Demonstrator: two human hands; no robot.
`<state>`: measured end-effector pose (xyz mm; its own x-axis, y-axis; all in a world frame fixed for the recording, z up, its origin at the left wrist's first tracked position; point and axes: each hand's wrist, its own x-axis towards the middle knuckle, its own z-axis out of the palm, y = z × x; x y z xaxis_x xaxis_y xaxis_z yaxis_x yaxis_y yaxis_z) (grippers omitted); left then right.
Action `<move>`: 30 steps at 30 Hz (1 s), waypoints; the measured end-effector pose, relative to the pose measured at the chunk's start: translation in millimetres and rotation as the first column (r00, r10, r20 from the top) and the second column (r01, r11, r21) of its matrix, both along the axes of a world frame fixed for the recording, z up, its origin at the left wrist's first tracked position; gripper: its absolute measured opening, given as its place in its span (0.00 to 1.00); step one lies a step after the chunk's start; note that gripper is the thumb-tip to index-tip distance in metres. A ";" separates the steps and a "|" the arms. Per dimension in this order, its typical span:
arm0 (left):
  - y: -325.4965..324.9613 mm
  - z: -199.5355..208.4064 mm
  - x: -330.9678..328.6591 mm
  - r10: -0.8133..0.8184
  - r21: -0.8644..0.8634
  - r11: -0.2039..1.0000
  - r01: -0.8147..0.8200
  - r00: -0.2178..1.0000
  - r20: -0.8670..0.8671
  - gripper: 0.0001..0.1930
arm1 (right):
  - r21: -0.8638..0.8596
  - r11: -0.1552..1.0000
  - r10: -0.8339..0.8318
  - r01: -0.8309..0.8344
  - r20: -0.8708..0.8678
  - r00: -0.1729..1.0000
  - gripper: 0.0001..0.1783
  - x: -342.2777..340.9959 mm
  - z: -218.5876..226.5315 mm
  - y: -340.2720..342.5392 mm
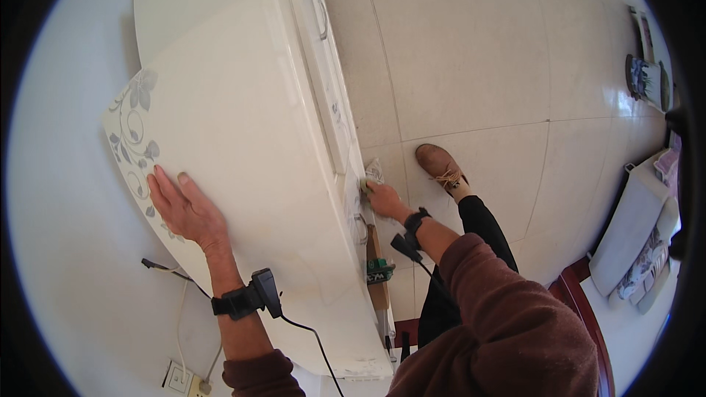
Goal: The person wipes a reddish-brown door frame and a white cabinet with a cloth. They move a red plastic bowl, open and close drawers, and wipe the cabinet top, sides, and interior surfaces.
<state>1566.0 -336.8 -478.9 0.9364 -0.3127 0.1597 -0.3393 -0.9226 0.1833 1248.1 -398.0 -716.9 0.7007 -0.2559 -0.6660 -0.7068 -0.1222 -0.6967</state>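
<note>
My left hand [187, 209] lies flat on the glossy white top of a long cabinet [243, 140], fingers spread over the grey flower print along its wall-side edge. Down at the cabinet's front face is my right hand [386, 200], its fingers closed beside a drawer handle [360, 228]. A small yellowish-green bit shows at those fingertips; I cannot make out what it is. Just beyond them is a crumpled, whitish patterned thing [375, 170], perhaps cloth or plastic. Below my right hand, a green packet or box [379, 271] sits by a brown panel at the cabinet's front.
Another metal handle [318, 15] is farther along the front. Pale floor tiles [471, 51] stretch to the right, where my brown shoe [440, 165] stands. A wall socket [176, 377] with plugged cords is at lower left. A cushioned seat [632, 220] stands far right.
</note>
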 end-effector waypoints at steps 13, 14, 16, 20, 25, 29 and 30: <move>-2.8 3.7 -2.2 0.051 0.025 0.998 -0.050 0.998 -0.041 0.30 | -0.067 0.946 -0.309 0.316 0.094 0.946 0.23 2.7 -14.0 24.3; -3.3 4.1 -1.8 0.042 0.059 0.997 -0.040 0.999 -0.026 0.30 | -0.011 0.970 -0.241 0.241 -0.067 0.968 0.23 -10.6 -8.2 36.6; -2.7 4.6 -1.7 0.059 0.061 0.997 -0.057 0.998 -0.027 0.30 | 0.162 0.967 -0.145 0.197 -0.283 0.948 0.27 -25.6 -4.3 50.5; 1.8 1.5 -1.2 0.020 0.069 0.997 -0.020 1.000 0.004 0.29 | 0.287 0.858 -0.328 0.426 -0.334 0.884 0.29 -18.9 -1.6 44.9; 7.8 -6.4 3.8 -0.045 0.017 0.999 0.044 0.996 0.082 0.27 | 0.208 0.862 -0.418 0.462 -0.223 0.881 0.16 22.8 18.6 6.0; 9.3 -7.9 2.7 -0.034 0.115 0.993 0.021 0.993 0.116 0.26 | 0.429 0.631 -0.692 0.647 -0.068 0.719 0.10 68.8 40.4 -36.9; 9.1 -7.7 2.0 -0.034 0.129 0.991 0.018 0.992 0.119 0.26 | 0.463 0.642 -0.697 0.611 0.019 0.717 0.11 80.1 45.2 -50.8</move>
